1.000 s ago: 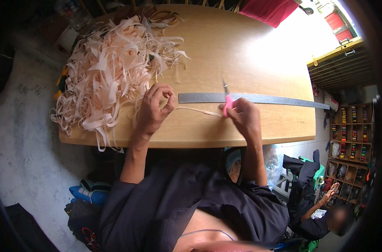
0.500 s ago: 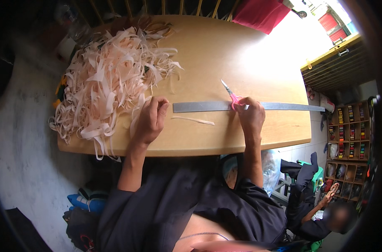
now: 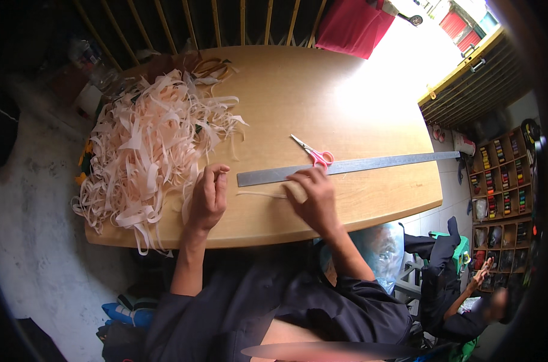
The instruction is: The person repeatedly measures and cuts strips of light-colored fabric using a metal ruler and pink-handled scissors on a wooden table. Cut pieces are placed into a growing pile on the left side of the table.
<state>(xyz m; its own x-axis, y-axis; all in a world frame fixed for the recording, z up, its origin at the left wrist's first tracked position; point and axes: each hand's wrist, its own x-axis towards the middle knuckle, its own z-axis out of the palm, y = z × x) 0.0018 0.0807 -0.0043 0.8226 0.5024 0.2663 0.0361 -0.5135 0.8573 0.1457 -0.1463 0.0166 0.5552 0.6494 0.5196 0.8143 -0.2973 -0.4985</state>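
Note:
My left hand is closed at the right edge of a big heap of pale peach fabric strips; whatever its curled fingers hold is hidden. My right hand, slightly blurred, reaches over the near edge of a long metal ruler, thumb and fingers apart. Under those fingertips is the right end of a short, narrow pale strip, lying on the table in front of the ruler. Small pink-handled scissors rest with their handles on the ruler, blades pointing to the far left.
The wooden table carries another pair of scissors behind the heap. A red bag hangs at the far side. On the right, a person sits near a shelf of thread spools. A clear plastic bag stands below the table's near edge.
My right hand has let go of the pink scissors, leaving them by the ruler, and moved left and nearer to the short strip. My left hand stays closed by the heap. The view has shifted slightly.

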